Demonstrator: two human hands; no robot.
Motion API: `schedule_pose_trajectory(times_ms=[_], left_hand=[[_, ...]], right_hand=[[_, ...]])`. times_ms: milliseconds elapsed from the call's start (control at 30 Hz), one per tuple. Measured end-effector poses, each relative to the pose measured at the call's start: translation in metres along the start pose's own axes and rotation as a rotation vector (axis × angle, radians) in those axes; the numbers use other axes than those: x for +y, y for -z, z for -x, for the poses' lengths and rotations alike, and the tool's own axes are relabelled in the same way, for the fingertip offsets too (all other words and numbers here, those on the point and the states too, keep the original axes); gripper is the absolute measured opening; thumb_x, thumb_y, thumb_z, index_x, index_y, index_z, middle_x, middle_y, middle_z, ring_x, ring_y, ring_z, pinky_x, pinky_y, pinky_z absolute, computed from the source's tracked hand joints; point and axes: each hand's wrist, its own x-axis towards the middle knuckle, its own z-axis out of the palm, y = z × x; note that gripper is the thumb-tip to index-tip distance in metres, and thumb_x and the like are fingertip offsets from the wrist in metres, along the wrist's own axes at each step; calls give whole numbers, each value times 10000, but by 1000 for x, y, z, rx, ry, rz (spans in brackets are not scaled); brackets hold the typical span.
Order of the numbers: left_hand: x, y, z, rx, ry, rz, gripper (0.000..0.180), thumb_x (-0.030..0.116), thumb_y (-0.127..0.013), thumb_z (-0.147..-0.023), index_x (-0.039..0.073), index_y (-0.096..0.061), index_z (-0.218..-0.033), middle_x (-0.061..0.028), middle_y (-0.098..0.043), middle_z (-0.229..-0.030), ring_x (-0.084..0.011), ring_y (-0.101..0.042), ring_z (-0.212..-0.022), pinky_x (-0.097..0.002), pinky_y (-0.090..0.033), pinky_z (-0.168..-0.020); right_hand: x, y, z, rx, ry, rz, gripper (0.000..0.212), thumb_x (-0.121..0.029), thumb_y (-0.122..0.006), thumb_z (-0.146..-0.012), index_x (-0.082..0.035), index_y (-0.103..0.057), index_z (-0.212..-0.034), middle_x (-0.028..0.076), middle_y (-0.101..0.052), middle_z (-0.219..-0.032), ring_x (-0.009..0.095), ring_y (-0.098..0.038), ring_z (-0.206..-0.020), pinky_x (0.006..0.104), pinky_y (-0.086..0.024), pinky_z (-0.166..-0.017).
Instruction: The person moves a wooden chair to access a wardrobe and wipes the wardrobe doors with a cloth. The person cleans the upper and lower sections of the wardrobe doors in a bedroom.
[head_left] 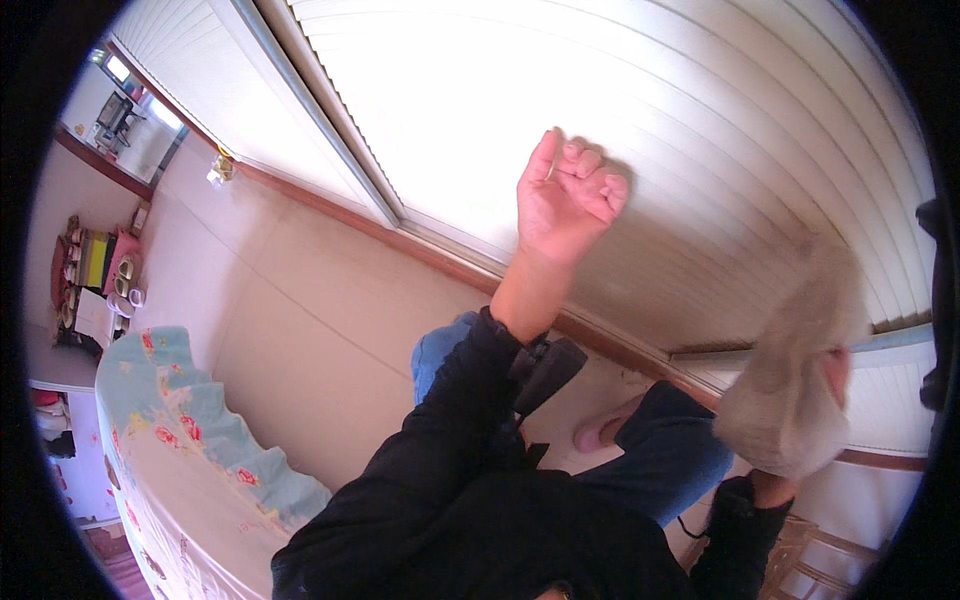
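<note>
Against the white slatted door (430, 90), my left hand (570, 205) is raised with its palm showing. Its fingers curl loosely, the thumb stands apart, and nothing is in it. At the right, my right hand (837, 378) holds a greyish-brown cloth (790, 400) beside the lower part of the slatted panels. The cloth is blurred by motion and covers most of that hand, with only a bit of skin and the wrist showing. Whether the cloth touches the panel I cannot tell.
A table or bed with a ruffled floral cover (190, 430) stands at the left. Shoes (122, 290) sit on a rack beyond it. My slippered foot (605, 428) is near the door's brown base rail. A wooden rack or chair (825, 560) is at the lower right.
</note>
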Motion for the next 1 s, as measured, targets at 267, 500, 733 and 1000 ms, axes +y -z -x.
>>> schedule_pose_trajectory(times_ms=[267,500,733,1000], left_hand=[[-1,-25,14,-213,17,-16,268,369,-544,-828,120,-565,-732,-5,-503,-609,-133,-463,-620,-293,-404,-660],[34,-98,22,-328,-125,-331,346,356,-479,-882,71,-581,-713,-72,-593,-618,-165,-509,-561,-333,-441,-670],[71,-155,42,-220,-221,-632,376,358,-477,-887,43,-557,-699,-47,-503,-584,-176,-422,-523,-331,-417,-646],[56,-209,42,-216,-84,-1013,412,416,-451,-898,59,-565,-726,-56,-526,-596,-183,-460,-532,-324,-430,-619]], right_hand=[[-55,43,1,27,371,416,489,-81,-503,-718,44,-466,-1189,174,-553,-1092,272,-566,-960,356,-465,-827],[9,32,18,-388,399,897,527,-132,-507,-698,62,-457,-1185,175,-562,-1068,263,-572,-948,342,-462,-825],[28,-34,48,-644,-213,200,449,-170,-523,-675,50,-530,-1067,107,-583,-974,197,-549,-868,291,-435,-792],[39,-87,72,-959,-560,189,375,-78,-525,-677,16,-577,-1037,90,-615,-964,185,-579,-871,294,-453,-776]])
